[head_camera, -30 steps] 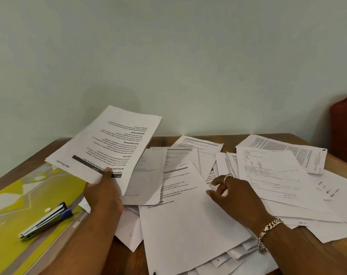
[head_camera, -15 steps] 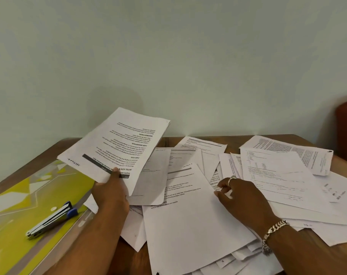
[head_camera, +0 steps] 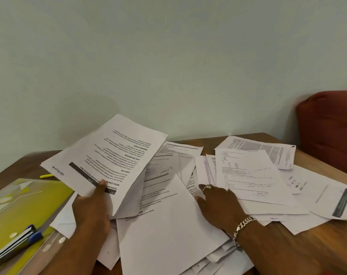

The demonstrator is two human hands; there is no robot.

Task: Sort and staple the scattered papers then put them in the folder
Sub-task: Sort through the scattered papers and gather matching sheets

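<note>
My left hand (head_camera: 93, 207) grips a small stack of printed sheets (head_camera: 109, 155) by its near edge, thumb on top, and holds it raised and tilted above the table. My right hand (head_camera: 216, 203), with a ring and a chain bracelet, rests on the scattered papers (head_camera: 168, 231) at the centre, its fingers reaching under the edge of a sheet (head_camera: 246, 173). A yellow-green plastic folder (head_camera: 24, 203) lies at the left. On it sits a stapler (head_camera: 16, 243) with a blue end.
Loose sheets overlap across the middle and right of the wooden table (head_camera: 327, 245). A yellow highlighter (head_camera: 46, 176) lies behind the folder. A dark red cushion (head_camera: 329, 132) stands at the far right. A pale wall closes the back.
The view has shifted so everything sits further right. My left hand still holds the stack raised. My right hand has slid slightly forward among the papers.
</note>
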